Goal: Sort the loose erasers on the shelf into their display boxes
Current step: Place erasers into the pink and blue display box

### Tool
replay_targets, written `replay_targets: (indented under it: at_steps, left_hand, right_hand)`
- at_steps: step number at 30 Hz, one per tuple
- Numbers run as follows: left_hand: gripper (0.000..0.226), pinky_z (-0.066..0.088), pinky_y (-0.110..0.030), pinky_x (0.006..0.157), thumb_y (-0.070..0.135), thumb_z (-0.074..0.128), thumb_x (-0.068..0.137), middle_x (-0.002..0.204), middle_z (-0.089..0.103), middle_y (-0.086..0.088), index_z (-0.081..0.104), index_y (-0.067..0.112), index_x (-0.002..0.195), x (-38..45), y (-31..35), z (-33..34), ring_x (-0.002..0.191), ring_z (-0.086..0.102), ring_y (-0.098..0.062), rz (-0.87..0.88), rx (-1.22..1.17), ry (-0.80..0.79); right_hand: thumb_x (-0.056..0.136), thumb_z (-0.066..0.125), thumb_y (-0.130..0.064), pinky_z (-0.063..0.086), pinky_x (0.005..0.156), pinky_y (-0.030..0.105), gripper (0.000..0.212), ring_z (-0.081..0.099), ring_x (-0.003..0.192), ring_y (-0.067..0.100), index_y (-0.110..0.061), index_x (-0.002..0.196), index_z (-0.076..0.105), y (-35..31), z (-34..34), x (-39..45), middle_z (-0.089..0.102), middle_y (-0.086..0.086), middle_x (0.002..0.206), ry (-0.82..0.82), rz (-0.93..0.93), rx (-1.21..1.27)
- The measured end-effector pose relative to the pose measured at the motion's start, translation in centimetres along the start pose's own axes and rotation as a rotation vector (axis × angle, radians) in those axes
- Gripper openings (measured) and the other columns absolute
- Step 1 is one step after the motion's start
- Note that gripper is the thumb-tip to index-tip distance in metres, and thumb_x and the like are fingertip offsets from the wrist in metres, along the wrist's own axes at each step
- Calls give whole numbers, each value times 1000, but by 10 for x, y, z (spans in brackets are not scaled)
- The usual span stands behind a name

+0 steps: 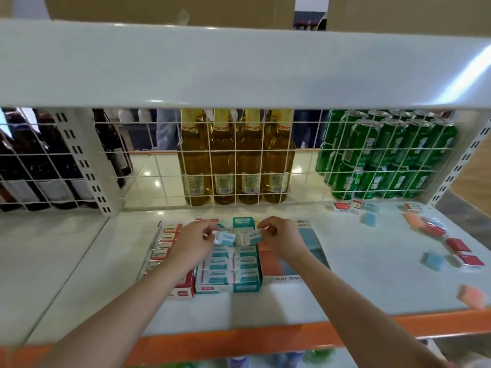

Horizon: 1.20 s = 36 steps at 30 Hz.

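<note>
Now both hands hold teal erasers over the middle box, centre of the frame.

Left hand (198,239) pinches one teal-and-white eraser (225,239), right hand (279,239) another (253,237), both poised above the back of the teal box (228,286), likely to fill its last row. Each is a small wrapped block with a teal band. Red, blue and pink loose erasers (458,245) lie scattered on the shelf (372,274) at right.
</note>
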<state>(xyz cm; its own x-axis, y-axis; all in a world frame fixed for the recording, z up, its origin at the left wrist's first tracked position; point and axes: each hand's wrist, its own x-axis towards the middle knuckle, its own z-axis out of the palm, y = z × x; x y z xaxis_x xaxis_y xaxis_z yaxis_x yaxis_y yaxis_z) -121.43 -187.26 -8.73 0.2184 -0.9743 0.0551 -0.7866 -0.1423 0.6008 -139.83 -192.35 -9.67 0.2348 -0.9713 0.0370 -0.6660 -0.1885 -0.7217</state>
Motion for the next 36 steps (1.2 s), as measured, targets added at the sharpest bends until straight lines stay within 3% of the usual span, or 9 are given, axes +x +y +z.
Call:
replay_targets:
  at_steps: [3,5,10,14,20,25,31,36]
  left_hand:
    - [24,40,-22,85,17,51,93,125,58,0,61,19,115,1,-7,-4,109,54,-14,26,60,-30]
    - [25,39,-21,83,18,52,93,125,58,-1,61,17,116,2,-8,-6,109,54,-15,53,86,-42]
    - [26,44,-22,84,18,52,93,123,55,-1,61,19,117,8,-9,-5,105,55,-15,85,181,-59]
    - [30,42,-22,86,19,49,95,120,53,-1,59,18,123,9,-8,-5,106,52,-15,149,260,-74]
    - [30,42,-24,86,23,48,96,121,54,0,58,19,124,6,0,-8,109,52,-16,277,306,-144]
    - [26,43,-21,77,33,52,93,114,53,2,60,20,113,7,-3,-5,94,50,-12,296,343,-246]
    - [35,42,-21,83,36,56,90,117,51,4,56,19,120,10,-3,-4,102,50,-12,287,359,-262]
    - [37,44,-23,86,33,55,91,122,50,3,54,21,125,15,0,-3,105,51,-12,259,369,-271]
  right_hand:
    - [92,52,-19,54,76,29,17,60,85,14,-21,105,63,-4,6,1,64,-1,95,-19,20,-55]
    - [93,52,-19,52,74,23,21,58,86,11,-19,110,64,-7,8,1,64,0,105,-58,17,-86]
    - [92,54,-19,34,53,7,28,50,84,7,-18,120,61,-14,7,3,60,0,117,-97,-13,-190]
    - [93,53,-21,39,71,15,33,50,93,12,-18,125,58,-19,5,3,52,2,122,-123,-50,-307]
    - [93,51,-20,49,86,27,24,55,99,20,-12,111,65,-28,8,2,52,6,116,-177,-137,-440]
    - [90,57,-24,44,76,20,24,49,86,11,-15,111,66,-26,9,2,57,1,110,-252,-156,-458]
    - [89,58,-27,45,78,20,23,49,89,11,-17,109,65,-22,9,3,53,-1,109,-275,-187,-455]
    - [90,57,-24,45,80,21,24,50,91,12,-19,113,62,-13,1,5,53,-1,113,-200,-170,-384]
